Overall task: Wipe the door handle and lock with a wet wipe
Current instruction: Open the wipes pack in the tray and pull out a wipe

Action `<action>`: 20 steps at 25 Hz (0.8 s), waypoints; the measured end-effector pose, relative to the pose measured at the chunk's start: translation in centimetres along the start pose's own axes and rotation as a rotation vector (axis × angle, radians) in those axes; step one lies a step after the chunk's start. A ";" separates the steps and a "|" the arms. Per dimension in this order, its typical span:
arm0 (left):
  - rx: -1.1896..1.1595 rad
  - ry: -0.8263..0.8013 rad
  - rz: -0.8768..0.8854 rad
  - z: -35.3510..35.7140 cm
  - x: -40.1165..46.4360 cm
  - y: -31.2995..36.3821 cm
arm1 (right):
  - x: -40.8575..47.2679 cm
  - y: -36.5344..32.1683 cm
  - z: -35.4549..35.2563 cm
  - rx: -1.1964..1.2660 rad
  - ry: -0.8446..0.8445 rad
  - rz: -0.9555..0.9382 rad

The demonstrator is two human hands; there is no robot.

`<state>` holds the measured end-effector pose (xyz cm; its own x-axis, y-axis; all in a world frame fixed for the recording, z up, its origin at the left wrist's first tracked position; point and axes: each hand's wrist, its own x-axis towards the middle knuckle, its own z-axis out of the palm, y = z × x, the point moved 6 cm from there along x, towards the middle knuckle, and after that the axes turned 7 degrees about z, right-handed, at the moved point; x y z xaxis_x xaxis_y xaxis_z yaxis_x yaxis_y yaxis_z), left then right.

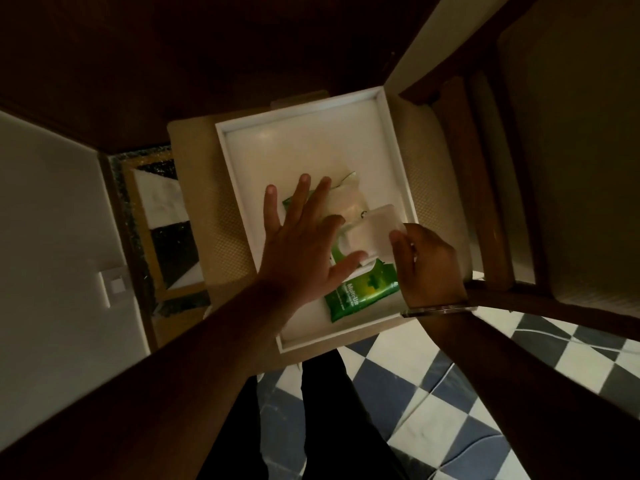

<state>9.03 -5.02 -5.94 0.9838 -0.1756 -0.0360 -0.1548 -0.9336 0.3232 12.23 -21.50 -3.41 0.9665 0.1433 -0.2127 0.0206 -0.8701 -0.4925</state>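
A green wet wipe pack [360, 292] lies in a white tray [311, 140] on a cushioned chair seat. My left hand [304, 244] rests flat on the pack with its fingers spread, pressing it down. My right hand [426, 265] pinches the pack's white flip lid [374, 230], which stands lifted. A pale wipe [346, 199] sticks out of the pack beyond my left fingers. No door handle or lock can be made out in this dim view.
The beige chair seat [419, 174] has a wooden frame [491, 216] on the right. A dark wooden door or panel [173, 64] fills the top. A white wall with a switch plate [116, 285] is at left. Checkered floor tiles [450, 410] lie below.
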 end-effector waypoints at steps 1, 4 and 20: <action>-0.007 0.026 -0.040 0.1 0.3 0.2 | 0.0 0.0 0.0 0.003 -0.010 -0.004; -0.027 0.098 -0.120 0.6 0.6 0.5 | 0.1 0.4 0.2 0.009 -0.017 0.000; -0.534 0.281 -0.304 -1.9 -1.7 -1.0 | -0.8 -0.9 0.5 0.100 0.053 -0.113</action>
<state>7.70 -3.22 -4.39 0.9739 0.2257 0.0246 0.1275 -0.6335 0.7632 11.32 -20.60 -3.19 0.9716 0.2104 -0.1079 0.1071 -0.7983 -0.5926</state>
